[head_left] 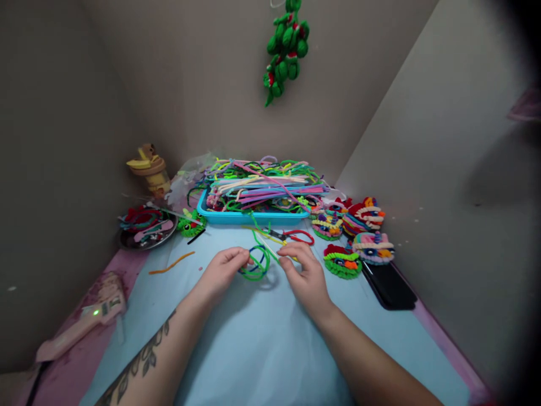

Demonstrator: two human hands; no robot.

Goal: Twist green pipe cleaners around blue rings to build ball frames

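Note:
My left hand (222, 273) pinches the left side of a small coil of green and blue pipe cleaners (256, 265) just above the pale blue mat (262, 344). My right hand (305, 274) is closed in a pinch on a light green pipe cleaner end at the coil's right side. Both hands sit at the middle of the table, close together. Behind them lie red-handled scissors (298, 235).
A blue tray (249, 216) heaped with coloured pipe cleaners stands at the back. Several finished fuzzy pieces (353, 237) lie at right beside a black phone (391, 287). A metal dish (146, 228), a loose orange pipe cleaner (171, 264) and a glue gun (91, 316) lie at left. A green ornament (285, 48) hangs on the wall.

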